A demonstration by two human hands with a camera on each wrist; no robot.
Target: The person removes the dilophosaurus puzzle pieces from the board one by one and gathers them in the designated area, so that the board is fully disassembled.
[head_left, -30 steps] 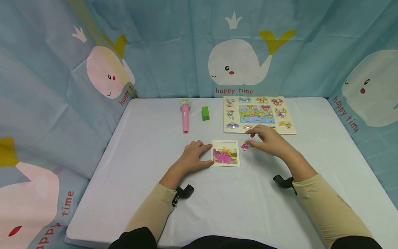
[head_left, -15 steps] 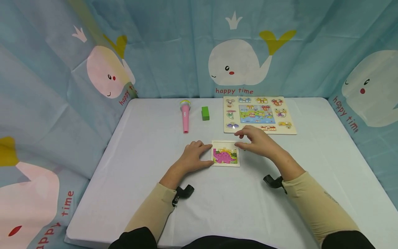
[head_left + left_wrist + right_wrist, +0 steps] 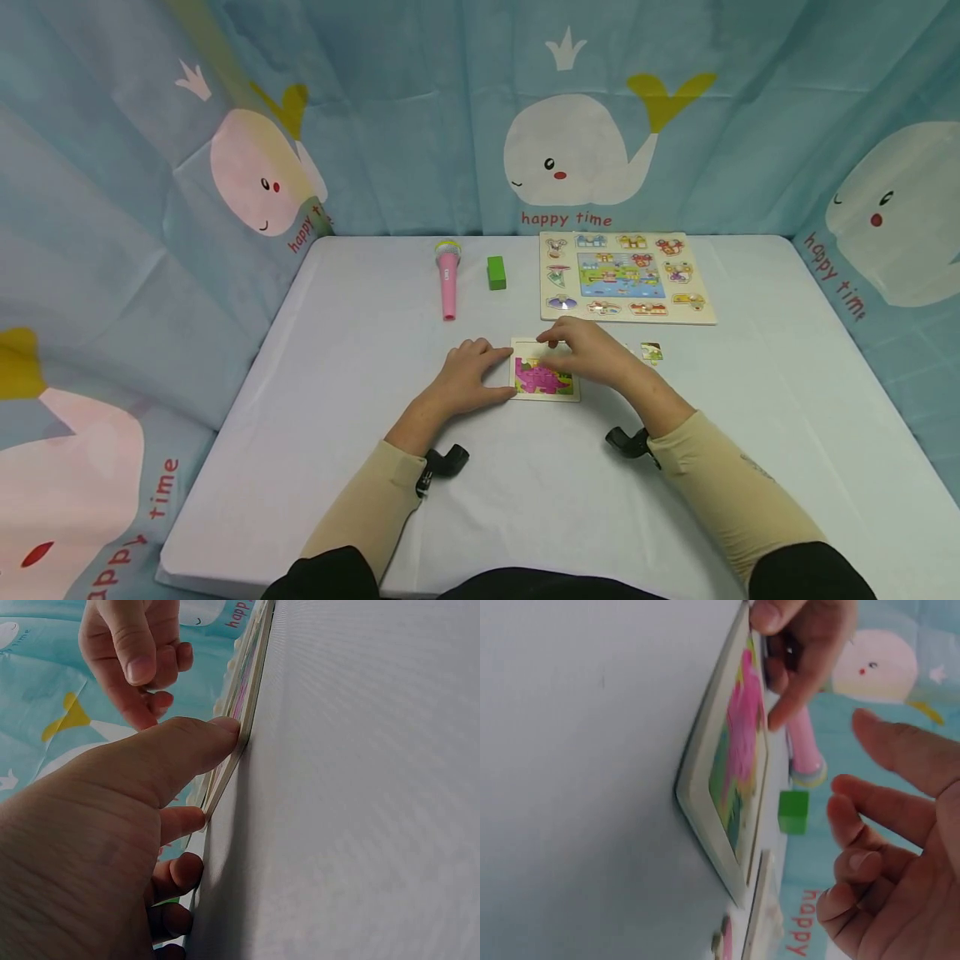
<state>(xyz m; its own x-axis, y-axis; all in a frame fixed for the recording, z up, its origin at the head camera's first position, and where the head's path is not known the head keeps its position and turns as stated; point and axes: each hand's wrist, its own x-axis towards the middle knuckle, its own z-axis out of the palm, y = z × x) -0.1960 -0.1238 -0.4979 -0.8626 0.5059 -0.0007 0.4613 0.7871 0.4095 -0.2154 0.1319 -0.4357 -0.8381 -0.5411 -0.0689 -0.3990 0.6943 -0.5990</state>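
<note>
A small framed jigsaw puzzle (image 3: 545,397) with a pink dinosaur picture lies on the white table. My left hand (image 3: 468,379) rests at its left edge, thumb near the lower corner and index finger further up the same side. In the left wrist view, the thumb (image 3: 199,742) touches the light frame. My right hand (image 3: 588,354) hovers over the puzzle's upper right part and hides some of it. The right wrist view shows its thumb (image 3: 900,746) and fingers apart with nothing between them. A small pink piece (image 3: 727,937) lies beyond the frame's end.
A green and white puzzle piece (image 3: 651,352) lies right of the right hand. Behind stands a larger picture board (image 3: 701,287) with several shaped pieces. A pink toy microphone (image 3: 447,287) and a green block (image 3: 496,272) lie at the back. Whale-print cloth (image 3: 420,125) surrounds the table.
My right hand has moved left from beside the puzzle to above it, uncovering the green and white piece and the big board's lower edge. The left hand has stayed in place.
</note>
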